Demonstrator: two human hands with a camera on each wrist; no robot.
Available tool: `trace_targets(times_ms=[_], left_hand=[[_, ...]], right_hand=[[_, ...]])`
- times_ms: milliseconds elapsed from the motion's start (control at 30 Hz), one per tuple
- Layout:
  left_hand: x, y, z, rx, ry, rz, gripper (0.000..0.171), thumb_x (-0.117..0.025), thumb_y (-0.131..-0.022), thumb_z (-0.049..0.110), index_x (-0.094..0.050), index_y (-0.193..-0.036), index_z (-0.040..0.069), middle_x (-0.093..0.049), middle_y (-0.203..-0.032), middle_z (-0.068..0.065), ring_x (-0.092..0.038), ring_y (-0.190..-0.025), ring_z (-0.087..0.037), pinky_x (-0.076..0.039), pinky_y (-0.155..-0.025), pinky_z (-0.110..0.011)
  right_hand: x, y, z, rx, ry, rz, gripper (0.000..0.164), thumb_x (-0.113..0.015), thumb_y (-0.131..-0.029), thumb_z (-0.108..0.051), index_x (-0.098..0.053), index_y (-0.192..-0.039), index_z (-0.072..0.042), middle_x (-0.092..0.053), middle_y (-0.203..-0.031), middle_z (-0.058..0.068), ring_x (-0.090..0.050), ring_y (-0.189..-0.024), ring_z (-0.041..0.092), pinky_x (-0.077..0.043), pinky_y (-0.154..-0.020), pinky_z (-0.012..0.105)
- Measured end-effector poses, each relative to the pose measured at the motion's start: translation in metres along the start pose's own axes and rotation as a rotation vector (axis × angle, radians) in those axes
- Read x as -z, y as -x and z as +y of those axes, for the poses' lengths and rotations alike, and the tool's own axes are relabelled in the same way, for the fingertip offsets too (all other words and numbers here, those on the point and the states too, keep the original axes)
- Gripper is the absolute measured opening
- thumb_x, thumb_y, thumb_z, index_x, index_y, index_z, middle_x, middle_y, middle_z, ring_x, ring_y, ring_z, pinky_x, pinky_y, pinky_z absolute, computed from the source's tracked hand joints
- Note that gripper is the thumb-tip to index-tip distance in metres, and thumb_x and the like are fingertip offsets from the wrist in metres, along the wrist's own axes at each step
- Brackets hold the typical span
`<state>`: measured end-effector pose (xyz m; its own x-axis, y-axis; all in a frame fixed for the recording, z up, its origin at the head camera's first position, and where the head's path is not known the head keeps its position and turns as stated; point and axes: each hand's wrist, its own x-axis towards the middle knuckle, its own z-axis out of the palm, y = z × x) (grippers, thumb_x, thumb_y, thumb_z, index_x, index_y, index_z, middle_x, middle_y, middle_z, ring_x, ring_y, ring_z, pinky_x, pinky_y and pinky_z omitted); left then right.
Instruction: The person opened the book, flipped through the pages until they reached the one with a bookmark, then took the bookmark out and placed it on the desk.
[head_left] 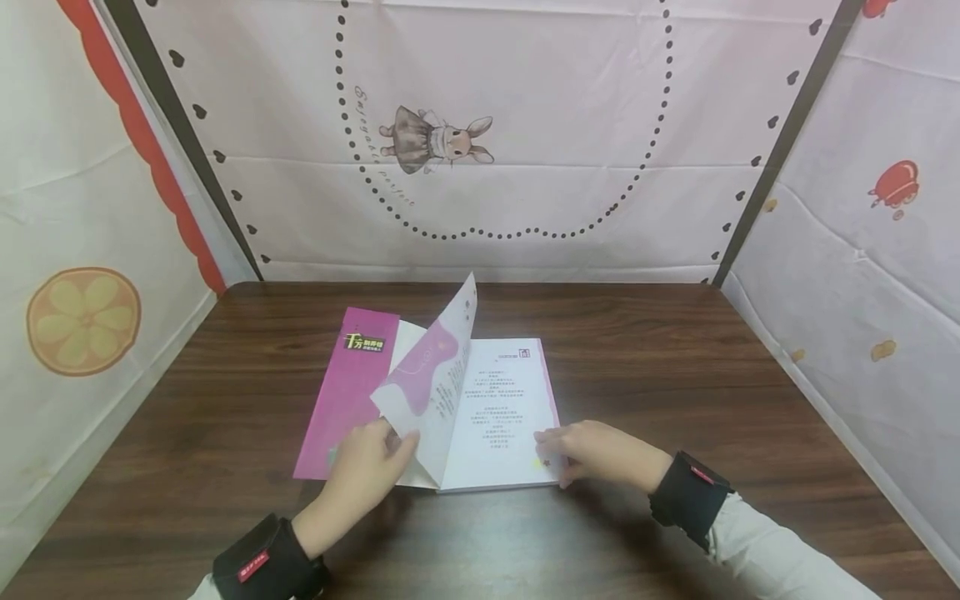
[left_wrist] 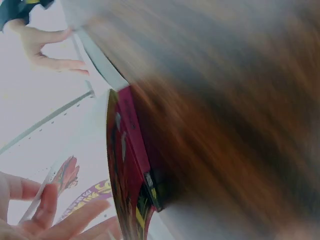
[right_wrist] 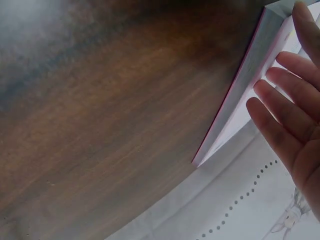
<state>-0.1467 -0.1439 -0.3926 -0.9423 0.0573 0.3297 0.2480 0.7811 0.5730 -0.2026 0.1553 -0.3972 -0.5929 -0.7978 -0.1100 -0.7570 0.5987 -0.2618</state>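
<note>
An open book point(head_left: 498, 408) with printed text on its right-hand page lies on the table. My left hand point(head_left: 366, 462) pinches a turned-up page point(head_left: 442, 379) near its lower left corner, between thumb and fingers. That page stands curved over the left side of the book, its purple printed shape toward me. Beneath it, the magenta cover point(head_left: 348, 392) is spread out to the left. My right hand point(head_left: 603, 450) rests at the lower right edge of the book, fingertips on the page. In the right wrist view its fingers point(right_wrist: 285, 107) are extended along the thick page block.
The dark brown wooden table point(head_left: 660, 358) runs under the book. White printed cloth walls point(head_left: 525, 192) enclose it at the back, left and right, with a rabbit picture point(head_left: 435, 140) on the back one.
</note>
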Motion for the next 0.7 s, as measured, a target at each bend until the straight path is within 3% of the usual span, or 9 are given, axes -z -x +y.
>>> trace_targets(times_ms=[33, 200, 267, 367, 433, 500, 600, 667, 700], left_hand=[[0.001, 0.0, -0.001, -0.007, 0.034, 0.028, 0.02, -0.061, -0.08, 0.015, -0.06, -0.067, -0.001, -0.046, -0.046, -0.002, -0.042, -0.042, -0.01, -0.038, -0.037, -0.026], [0.004, -0.002, -0.005, -0.015, 0.139, 0.138, 0.017, -0.061, -0.08, 0.01, -0.062, -0.089, -0.004, -0.064, -0.063, -0.016, -0.053, -0.056, -0.014, -0.049, -0.047, -0.032], [0.006, -0.001, -0.007, 0.022, 0.15, 0.146, 0.017, -0.061, -0.079, 0.008, -0.058, -0.091, -0.003, -0.058, -0.056, -0.014, -0.044, -0.048, -0.012, -0.041, -0.041, -0.028], [0.008, 0.001, -0.009, 0.061, 0.158, 0.167, 0.033, -0.062, -0.076, 0.002, -0.044, -0.103, -0.002, -0.06, -0.062, -0.015, -0.044, -0.046, -0.01, -0.041, -0.04, -0.025], [0.009, 0.004, -0.01, 0.051, 0.139, 0.191, 0.049, -0.063, -0.074, -0.001, -0.034, -0.113, 0.0, -0.055, -0.061, -0.013, -0.04, -0.044, -0.01, -0.038, -0.038, -0.025], [0.01, 0.007, -0.014, -0.011, 0.083, 0.218, 0.068, -0.064, -0.072, -0.003, -0.025, -0.126, 0.002, -0.05, -0.058, -0.009, -0.039, -0.044, -0.009, -0.038, -0.037, -0.025], [0.009, 0.012, -0.022, -0.187, -0.056, 0.269, 0.077, -0.064, -0.068, -0.007, -0.026, -0.134, 0.003, -0.048, -0.062, -0.009, -0.043, -0.053, -0.013, -0.043, -0.044, -0.029], [0.008, 0.014, -0.028, -0.28, -0.145, 0.282, 0.079, -0.063, -0.064, -0.011, -0.031, -0.134, 0.007, -0.049, -0.069, -0.015, -0.053, -0.07, -0.024, -0.049, -0.05, -0.034], [0.007, 0.015, -0.031, -0.317, -0.178, 0.291, 0.079, -0.063, -0.062, -0.013, -0.035, -0.133, 0.009, -0.05, -0.079, -0.021, -0.053, -0.086, -0.031, -0.053, -0.058, -0.041]], right_hand=[[-0.001, 0.0, 0.0, 0.001, -0.002, 0.002, 0.047, -0.075, -0.068, -0.017, -0.062, -0.113, -0.006, -0.061, -0.121, 0.009, -0.06, -0.095, 0.012, -0.054, -0.075, 0.031], [-0.003, -0.001, 0.002, 0.001, -0.009, 0.018, 0.053, -0.075, -0.069, -0.02, -0.059, -0.117, -0.004, -0.063, -0.119, 0.01, -0.057, -0.076, 0.006, -0.052, -0.065, 0.026], [-0.003, -0.001, 0.002, -0.002, -0.007, 0.026, 0.053, -0.074, -0.069, -0.02, -0.058, -0.118, -0.004, -0.066, -0.114, 0.01, -0.052, -0.066, 0.005, -0.05, -0.059, 0.024], [-0.004, -0.001, 0.004, -0.007, -0.014, 0.035, 0.052, -0.074, -0.07, -0.019, -0.059, -0.117, -0.005, -0.071, -0.1, 0.009, -0.047, -0.058, 0.004, -0.045, -0.053, 0.021], [-0.004, -0.001, 0.005, -0.01, -0.024, 0.041, 0.05, -0.073, -0.07, -0.017, -0.059, -0.117, -0.006, -0.072, -0.093, 0.008, -0.044, -0.055, 0.005, -0.043, -0.05, 0.02], [-0.004, -0.001, 0.006, -0.008, -0.035, 0.045, 0.051, -0.074, -0.069, -0.017, -0.059, -0.117, -0.006, -0.072, -0.088, 0.007, -0.043, -0.055, 0.005, -0.042, -0.05, 0.02], [-0.004, -0.001, 0.007, 0.008, -0.036, 0.056, 0.053, -0.075, -0.068, -0.016, -0.059, -0.117, -0.005, -0.072, -0.087, 0.008, -0.043, -0.055, 0.004, -0.041, -0.05, 0.02], [-0.004, -0.001, 0.007, 0.019, -0.03, 0.062, 0.054, -0.075, -0.067, -0.017, -0.059, -0.117, -0.004, -0.072, -0.087, 0.008, -0.042, -0.055, 0.004, -0.041, -0.049, 0.019], [-0.005, -0.001, 0.007, 0.018, -0.025, 0.064, 0.055, -0.075, -0.066, -0.017, -0.059, -0.117, -0.004, -0.072, -0.087, 0.008, -0.042, -0.055, 0.004, -0.041, -0.049, 0.019]])
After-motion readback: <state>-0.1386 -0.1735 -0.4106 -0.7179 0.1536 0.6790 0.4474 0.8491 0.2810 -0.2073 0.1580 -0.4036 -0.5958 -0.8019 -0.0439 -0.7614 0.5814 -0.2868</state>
